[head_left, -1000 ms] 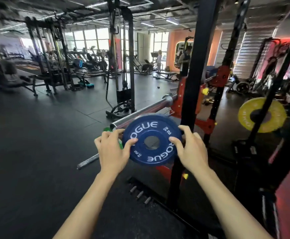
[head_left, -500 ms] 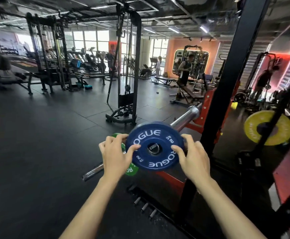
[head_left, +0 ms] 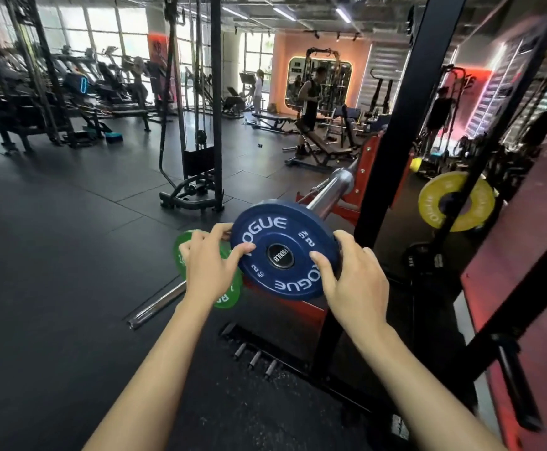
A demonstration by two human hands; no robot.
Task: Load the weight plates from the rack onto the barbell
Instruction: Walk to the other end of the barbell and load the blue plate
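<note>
A small blue Rogue weight plate (head_left: 275, 229) sits on the near end of the barbell sleeve (head_left: 329, 193), and the sleeve's black end cap shows through its hole. My left hand (head_left: 208, 265) grips the plate's left rim. The right rim is held by my right hand (head_left: 353, 281). A green plate (head_left: 226, 297) hangs on a second bar (head_left: 158, 304) lower down, mostly hidden behind my left hand. A yellow plate (head_left: 454, 200) sits on a peg of the rack at the right.
The rack's black upright (head_left: 392, 148) stands just right of the blue plate, with red brackets (head_left: 370, 164) holding the bar. A red panel (head_left: 532, 242) is at far right. A cable machine (head_left: 197, 131) stands ahead on the dark floor. People and benches are farther back.
The blue plate went from being held in front of the sleeve tip to sitting on the sleeve end. My view has swung so that I look along the bar.
</note>
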